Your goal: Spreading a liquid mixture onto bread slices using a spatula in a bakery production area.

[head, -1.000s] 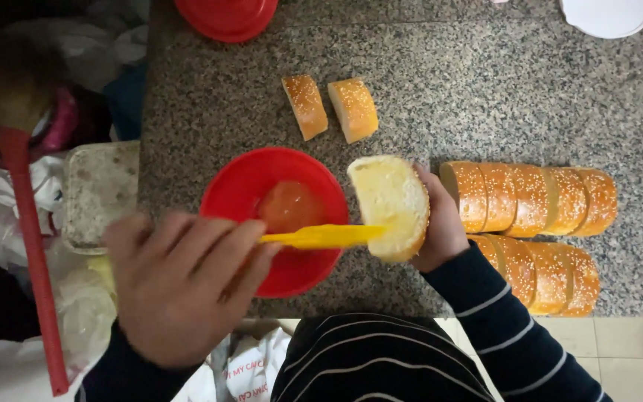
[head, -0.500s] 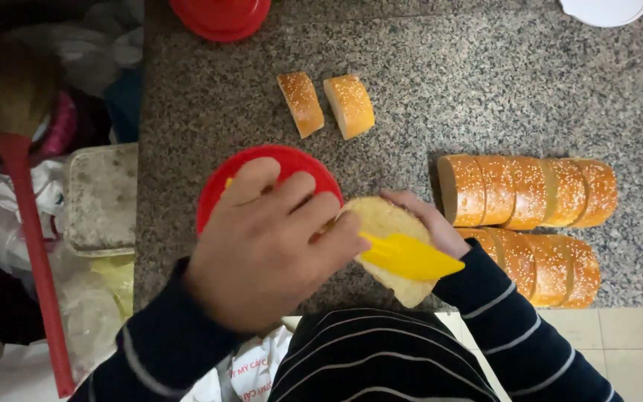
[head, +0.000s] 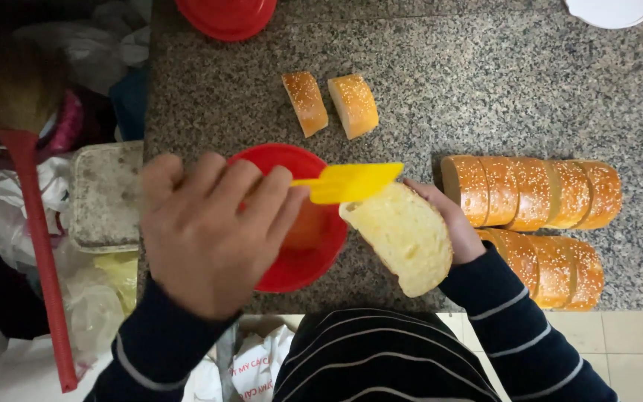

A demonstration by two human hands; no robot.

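- One camera only, worn on the head, looking straight down.
- It sits close above the counter (head: 485,89), whose near edge runs along the bottom.

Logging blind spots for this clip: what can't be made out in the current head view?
- Contents of the round red plastic bowl: mostly hidden by the left hand.
- Right hand: largely behind the cut bread slice.
- Red lid and white plate: cut off by the top edge.

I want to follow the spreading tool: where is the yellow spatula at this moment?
In the head view, the yellow spatula is held in the left hand, its blade above the upper edge of the bread slice, just right of the red bowl.
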